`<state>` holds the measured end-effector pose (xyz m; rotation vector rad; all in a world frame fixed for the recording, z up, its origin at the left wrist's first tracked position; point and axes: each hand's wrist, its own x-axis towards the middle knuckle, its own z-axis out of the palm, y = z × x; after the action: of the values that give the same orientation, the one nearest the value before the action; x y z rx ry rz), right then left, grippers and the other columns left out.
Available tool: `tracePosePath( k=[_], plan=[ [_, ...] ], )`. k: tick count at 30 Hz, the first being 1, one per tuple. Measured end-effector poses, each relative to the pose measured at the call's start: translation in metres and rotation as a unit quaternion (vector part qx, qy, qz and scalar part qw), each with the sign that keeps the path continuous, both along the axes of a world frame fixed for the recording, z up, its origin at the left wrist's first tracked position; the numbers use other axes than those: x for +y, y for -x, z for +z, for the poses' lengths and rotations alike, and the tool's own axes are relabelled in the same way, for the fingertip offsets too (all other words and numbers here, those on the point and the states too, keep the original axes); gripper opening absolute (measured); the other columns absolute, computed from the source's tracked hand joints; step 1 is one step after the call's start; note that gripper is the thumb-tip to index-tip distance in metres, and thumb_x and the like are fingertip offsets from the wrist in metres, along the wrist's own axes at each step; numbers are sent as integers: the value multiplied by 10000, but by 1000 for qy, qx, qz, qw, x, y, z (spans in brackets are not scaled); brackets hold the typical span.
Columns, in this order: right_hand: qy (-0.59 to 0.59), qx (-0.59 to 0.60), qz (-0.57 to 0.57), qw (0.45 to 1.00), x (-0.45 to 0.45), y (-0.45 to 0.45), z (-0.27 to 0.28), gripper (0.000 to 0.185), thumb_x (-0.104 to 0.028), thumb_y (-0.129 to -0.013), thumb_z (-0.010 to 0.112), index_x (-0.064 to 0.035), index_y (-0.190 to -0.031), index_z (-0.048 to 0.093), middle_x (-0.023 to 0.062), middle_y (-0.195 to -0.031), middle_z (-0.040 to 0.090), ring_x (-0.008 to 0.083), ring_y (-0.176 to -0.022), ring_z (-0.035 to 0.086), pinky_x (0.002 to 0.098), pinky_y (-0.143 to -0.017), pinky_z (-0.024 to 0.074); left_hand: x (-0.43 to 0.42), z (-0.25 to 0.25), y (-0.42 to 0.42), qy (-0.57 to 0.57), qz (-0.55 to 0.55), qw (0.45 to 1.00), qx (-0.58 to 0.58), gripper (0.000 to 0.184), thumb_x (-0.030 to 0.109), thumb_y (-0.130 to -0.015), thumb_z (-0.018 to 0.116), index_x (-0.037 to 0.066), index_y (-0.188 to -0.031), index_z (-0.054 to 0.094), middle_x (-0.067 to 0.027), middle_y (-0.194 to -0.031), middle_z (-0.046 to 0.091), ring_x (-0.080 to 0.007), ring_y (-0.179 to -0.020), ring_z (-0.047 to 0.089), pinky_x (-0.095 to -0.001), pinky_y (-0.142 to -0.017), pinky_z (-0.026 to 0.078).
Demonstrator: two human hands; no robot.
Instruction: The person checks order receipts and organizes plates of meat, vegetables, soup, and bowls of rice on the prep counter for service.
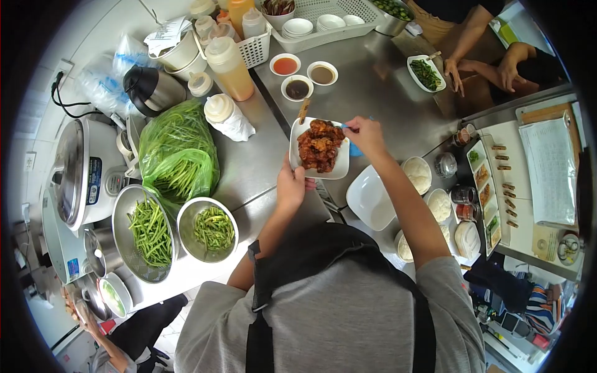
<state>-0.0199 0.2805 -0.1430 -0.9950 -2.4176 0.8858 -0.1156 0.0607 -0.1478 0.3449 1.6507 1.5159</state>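
A white square dish (339,169) piled with glazed reddish-brown meat (320,146) is held over the steel counter by my left hand (292,184), its fingers under the near left edge. A wooden clip (303,110) stands at the dish's far left corner. My right hand (365,135) pinches a blue cloth or paper (355,150) at the dish's right edge. Beyond the dish sit small bowls of red sauce (285,66), brown sauce (322,74) and dark sauce (297,89). An empty white dish (372,198) lies below my right forearm.
Left are bagged green beans (177,149), a colander of beans (149,236), a steel bowl (207,230), squeeze bottles (229,68) and a cooker (87,174). Rice bowls (416,175) stand right. A person's hands (454,74) are near a greens dish (425,74); another person is lower left.
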Motion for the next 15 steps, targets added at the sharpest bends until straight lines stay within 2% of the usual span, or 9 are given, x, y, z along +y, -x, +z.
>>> tracePosePath(
  k=[7, 10, 13, 15],
  plan=[
    [19, -114, -41, 992, -9, -12, 10, 195, -234, -671, 727, -50, -721, 685, 143, -751, 665, 291, -685, 644, 350, -672, 512, 2, 6, -8, -19, 28, 999, -35, 479, 44, -886, 287, 38, -1364, 254, -155, -779, 611, -205, -559, 637, -306, -508, 566],
    [79, -187, -34, 979, -13, -18, 16, 216, -247, -638, 732, -43, -679, 671, 141, -712, 653, 296, -687, 640, 367, -667, 509, 3, -1, -10, -17, 35, 999, -35, 490, 44, -882, 283, 47, -1370, 244, -149, -772, 609, -205, -560, 637, -307, -514, 564],
    [9, -105, -22, 994, -11, -26, 27, 216, -241, -625, 724, -50, -709, 668, 136, -698, 647, 302, -701, 637, 374, -684, 510, 1, 0, -11, -28, 37, 997, -57, 525, 25, -859, 350, 27, -1376, 257, -146, -794, 616, -185, -566, 631, -306, -531, 558],
    [-39, -151, 3, 988, -6, -34, 14, 215, -224, -620, 723, -55, -740, 667, 133, -708, 648, 302, -704, 637, 369, -694, 512, 1, 2, -12, -34, 45, 998, -41, 534, 29, -861, 357, 30, -1383, 245, -146, -794, 617, -185, -568, 630, -310, -533, 557]
  ],
)
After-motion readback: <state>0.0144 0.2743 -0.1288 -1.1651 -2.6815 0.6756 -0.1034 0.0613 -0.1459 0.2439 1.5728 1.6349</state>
